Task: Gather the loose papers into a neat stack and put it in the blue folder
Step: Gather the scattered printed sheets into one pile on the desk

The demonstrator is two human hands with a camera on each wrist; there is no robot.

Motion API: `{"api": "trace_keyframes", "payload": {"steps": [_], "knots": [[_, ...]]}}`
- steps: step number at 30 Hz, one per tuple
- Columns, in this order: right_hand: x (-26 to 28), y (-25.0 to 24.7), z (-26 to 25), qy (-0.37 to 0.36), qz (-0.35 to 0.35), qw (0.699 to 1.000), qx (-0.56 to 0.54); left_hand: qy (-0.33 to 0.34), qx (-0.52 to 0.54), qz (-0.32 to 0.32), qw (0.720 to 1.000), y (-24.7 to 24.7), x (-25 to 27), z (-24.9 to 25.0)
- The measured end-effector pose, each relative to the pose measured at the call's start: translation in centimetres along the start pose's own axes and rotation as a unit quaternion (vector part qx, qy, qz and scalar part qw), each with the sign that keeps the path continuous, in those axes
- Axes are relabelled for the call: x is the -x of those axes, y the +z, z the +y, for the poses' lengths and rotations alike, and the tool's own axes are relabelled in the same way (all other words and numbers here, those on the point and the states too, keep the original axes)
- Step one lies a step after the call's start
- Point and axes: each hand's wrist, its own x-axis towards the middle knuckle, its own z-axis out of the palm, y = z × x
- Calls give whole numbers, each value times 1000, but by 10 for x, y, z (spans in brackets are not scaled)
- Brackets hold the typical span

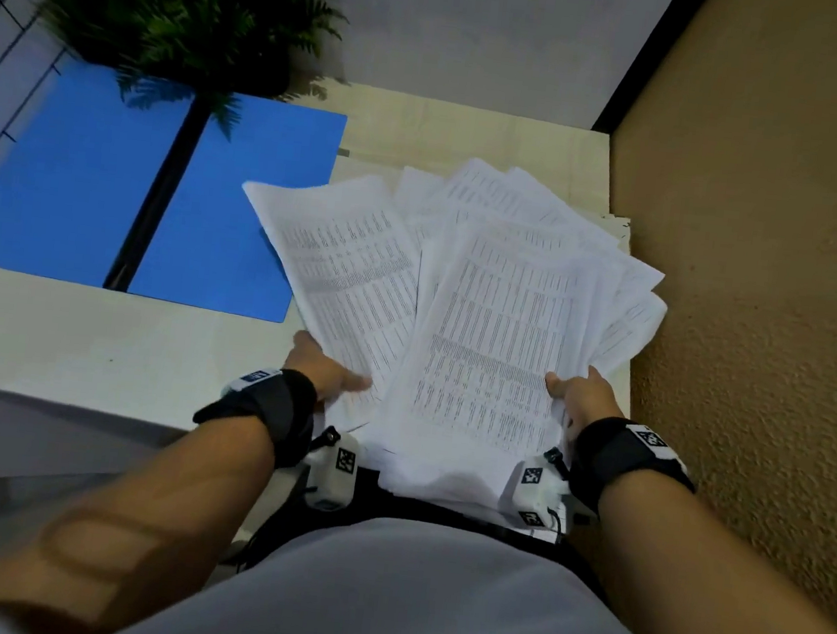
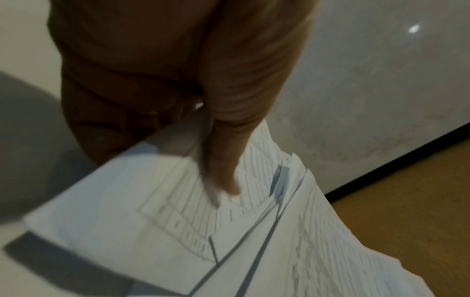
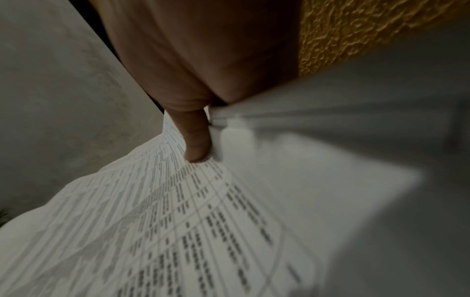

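A fanned, uneven bundle of printed white papers (image 1: 483,318) is held up over the right half of the table. My left hand (image 1: 328,372) grips its lower left edge, thumb on top and fingers hidden beneath. In the left wrist view that thumb presses the papers (image 2: 178,231). My right hand (image 1: 579,393) pinches the lower right edge, with the thumb lying on the printed papers (image 3: 178,231). The blue folder (image 1: 231,214) lies open and flat on the table's left side, with a dark spine down its middle.
A potted fern (image 1: 179,18) stands at the back left, overhanging the folder. The pale table (image 1: 93,344) ends near my waist. A textured ochre wall (image 1: 774,251) runs close along the right; a grey wall stands behind.
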Motion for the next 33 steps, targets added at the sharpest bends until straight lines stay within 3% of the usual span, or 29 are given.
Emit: {"api": "trace_keyframes", "payload": {"steps": [2, 4, 6, 8, 10, 13, 18, 27, 33], "knots": [[1, 0, 1, -5, -4, 1000, 7, 16, 73, 49, 996, 5, 2, 5], [1, 1, 2, -7, -7, 1000, 11, 13, 140, 47, 989, 10, 0, 14], [2, 1, 2, -6, -9, 1000, 4, -7, 170, 32, 985, 15, -3, 23], [1, 0, 2, -5, -15, 1000, -5, -3, 169, 63, 984, 19, -4, 27], [1, -2, 4, -7, -14, 1000, -8, 50, 158, 123, 978, 21, -6, 27], [1, -3, 5, -8, -18, 999, -30, 128, 153, 145, 969, 19, 3, 36], [3, -3, 6, -16, -29, 998, -52, 229, 55, 217, 947, -10, 18, 75], [6, -6, 2, -22, -34, 997, -60, 428, -19, 229, 874, -69, 69, 155], [8, -7, 3, -25, -53, 996, -68, 524, 72, 209, 822, -88, 114, 214]]}}
